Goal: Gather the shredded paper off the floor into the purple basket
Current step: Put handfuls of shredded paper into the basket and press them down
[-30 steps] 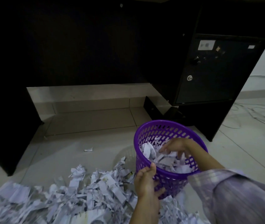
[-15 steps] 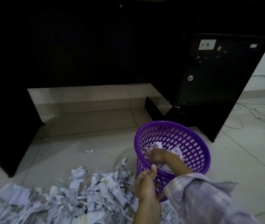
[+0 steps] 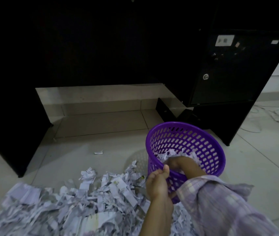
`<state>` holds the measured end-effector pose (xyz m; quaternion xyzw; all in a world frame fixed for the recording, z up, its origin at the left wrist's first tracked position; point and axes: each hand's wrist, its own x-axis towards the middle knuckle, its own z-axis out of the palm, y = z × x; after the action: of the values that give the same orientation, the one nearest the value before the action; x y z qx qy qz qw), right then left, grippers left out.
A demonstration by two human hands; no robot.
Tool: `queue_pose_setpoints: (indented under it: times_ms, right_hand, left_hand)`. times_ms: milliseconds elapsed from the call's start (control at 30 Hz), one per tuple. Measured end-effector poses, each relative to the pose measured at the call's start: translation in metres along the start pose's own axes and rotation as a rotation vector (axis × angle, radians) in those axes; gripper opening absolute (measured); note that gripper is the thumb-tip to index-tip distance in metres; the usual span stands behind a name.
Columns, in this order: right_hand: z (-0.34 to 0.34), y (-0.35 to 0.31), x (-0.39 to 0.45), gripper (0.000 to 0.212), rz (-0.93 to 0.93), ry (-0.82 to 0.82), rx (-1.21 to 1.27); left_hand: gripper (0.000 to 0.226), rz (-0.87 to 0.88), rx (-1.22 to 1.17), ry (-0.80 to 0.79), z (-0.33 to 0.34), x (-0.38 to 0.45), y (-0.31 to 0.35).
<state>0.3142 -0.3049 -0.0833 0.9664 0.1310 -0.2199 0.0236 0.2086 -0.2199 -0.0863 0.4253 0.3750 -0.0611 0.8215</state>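
A black desk (image 3: pixel 101 48) with one cabinet door (image 3: pixel 229 74) fills the back of the view, standing on a pale tiled floor (image 3: pixel 254 167). Across the near floor lies one broad heap of shredded paper (image 3: pixel 67 201) — too many strips to count — reaching the foot of the single purple basket (image 3: pixel 203 143), which stands upright just right of the heap and holds more shreds. One stray scrap (image 3: pixel 98 152) lies apart, beyond the heap.

Two hands show. The right arm, in a purple checked sleeve (image 3: pixel 229 210), reaches over the near rim and down into the basket; the right hand (image 3: pixel 172 163) is buried among the shreds and blurred, so I cannot tell whether its fingers are curled or straight. The left hand (image 3: pixel 158 182) grips the basket's near rim from outside — thumb hooked over the top edge, fingers curled against the wall.
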Motion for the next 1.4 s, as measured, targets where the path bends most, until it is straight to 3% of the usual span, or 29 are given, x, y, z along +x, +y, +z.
queue_pose_setpoints:
  times_ms: [100,233,333,600,867,1000,1100,1267,1400]
  right_hand:
    - [-0.002,0.001,0.01,0.041,0.15,-0.115,0.025]
    - [-0.029,-0.009,-0.023,0.041,0.044,-0.058,0.187]
    - [-0.033,-0.001,-0.029,0.037,0.087,0.11,0.39]
    - [-0.055,-0.018,-0.082,0.018,0.024,0.412,0.651]
    - [-0.007,-0.076,-0.164,0.016,-0.034,0.351,0.668]
    - [0.051,-0.097,-0.185,0.016,-0.014,0.182,0.62]
    - [0.103,-0.099,-0.192,0.04,0.002,0.081,0.563]
    - [0.176,-0.107,-0.204,0.127,0.114,-0.12,0.528]
    - [0.216,-0.114,-0.214,0.136,0.18,-0.233,0.557]
  left_hand:
    - [0.019,0.079,0.088,-0.02,0.0,0.0,0.002]
    - [0.026,0.114,0.239,-0.041,-0.005,-0.004,0.015]
    - [0.034,0.174,0.35,-0.067,-0.015,-0.009,0.025]
    - [0.016,0.506,0.846,0.077,-0.066,-0.034,0.062]
    - [0.021,0.628,1.207,0.101,-0.153,-0.062,0.059]
    - [0.023,0.59,1.324,0.058,-0.196,-0.063,0.032]
    - [0.026,0.561,1.442,0.001,-0.216,-0.068,0.004]
    - [0.009,0.468,1.531,-0.141,-0.244,-0.073,-0.039]
    - [0.033,0.422,1.612,-0.246,-0.257,-0.073,-0.058]
